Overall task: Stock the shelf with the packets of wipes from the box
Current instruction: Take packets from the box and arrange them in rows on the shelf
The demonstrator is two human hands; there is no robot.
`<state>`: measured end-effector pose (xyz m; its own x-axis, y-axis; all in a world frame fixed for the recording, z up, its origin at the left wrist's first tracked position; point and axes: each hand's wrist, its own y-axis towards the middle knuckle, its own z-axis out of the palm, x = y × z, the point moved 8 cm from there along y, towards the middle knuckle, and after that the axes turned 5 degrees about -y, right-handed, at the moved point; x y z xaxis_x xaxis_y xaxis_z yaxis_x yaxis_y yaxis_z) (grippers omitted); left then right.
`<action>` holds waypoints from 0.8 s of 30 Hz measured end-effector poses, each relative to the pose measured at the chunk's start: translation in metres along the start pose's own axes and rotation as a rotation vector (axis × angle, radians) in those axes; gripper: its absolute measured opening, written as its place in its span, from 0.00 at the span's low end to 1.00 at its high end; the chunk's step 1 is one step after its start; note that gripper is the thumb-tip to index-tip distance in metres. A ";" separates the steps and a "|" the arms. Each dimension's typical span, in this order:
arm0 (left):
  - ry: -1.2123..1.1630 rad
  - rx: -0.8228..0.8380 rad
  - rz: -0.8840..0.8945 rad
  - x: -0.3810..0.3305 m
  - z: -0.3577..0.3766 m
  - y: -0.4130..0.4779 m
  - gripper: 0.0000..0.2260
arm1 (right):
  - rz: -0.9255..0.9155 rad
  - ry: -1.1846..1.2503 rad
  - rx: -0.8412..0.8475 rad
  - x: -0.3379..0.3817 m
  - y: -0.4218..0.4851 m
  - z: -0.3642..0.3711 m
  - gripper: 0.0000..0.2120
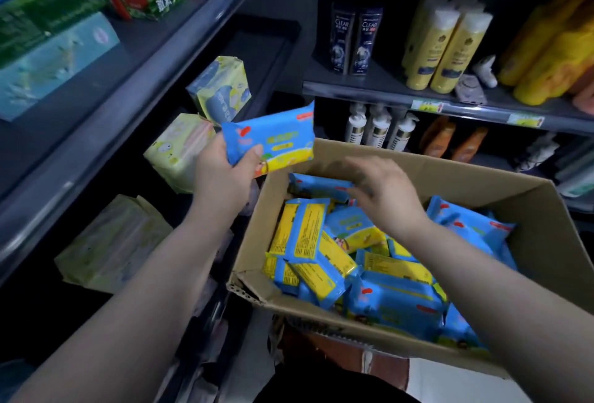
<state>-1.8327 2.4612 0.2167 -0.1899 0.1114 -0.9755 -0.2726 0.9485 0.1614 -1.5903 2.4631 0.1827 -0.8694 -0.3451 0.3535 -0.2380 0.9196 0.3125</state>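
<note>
An open cardboard box (463, 174) sits in front of me, filled with several blue and yellow packets of wipes (324, 261). My left hand (225, 174) grips one wipes packet (273, 142) by its lower left corner, holding it up just left of the box and in front of the dark shelf (106, 132). My right hand (382, 190) reaches down into the far side of the box, fingers curled over a blue packet (318, 185) lying there. The hand is blurred, so whether it grips that packet is unclear.
The left shelving holds pale green and yellow tissue packs (175, 151), a blue-yellow pack (220, 89) and boxed tissues (54, 58) above. On the right shelves stand dark shampoo bottles (355, 39), yellow bottles (446, 48) and white pump bottles (379, 126).
</note>
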 end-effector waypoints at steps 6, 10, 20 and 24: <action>0.065 -0.050 -0.025 0.004 -0.026 -0.011 0.06 | -0.099 -0.531 0.199 0.006 0.010 0.070 0.24; 0.022 -0.080 -0.055 0.009 -0.035 -0.021 0.07 | -0.072 -0.579 0.198 0.013 0.012 0.075 0.17; -0.069 -0.204 -0.066 -0.009 -0.066 -0.043 0.17 | 0.093 0.253 -0.056 0.025 0.000 -0.049 0.06; -0.052 -0.223 -0.067 -0.027 -0.069 -0.074 0.17 | 0.201 0.840 0.102 0.040 0.000 -0.061 0.07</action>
<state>-1.8726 2.3676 0.2418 -0.1169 0.0707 -0.9906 -0.4855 0.8661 0.1191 -1.5992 2.4381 0.2506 -0.3010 -0.1611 0.9399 -0.1868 0.9765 0.1075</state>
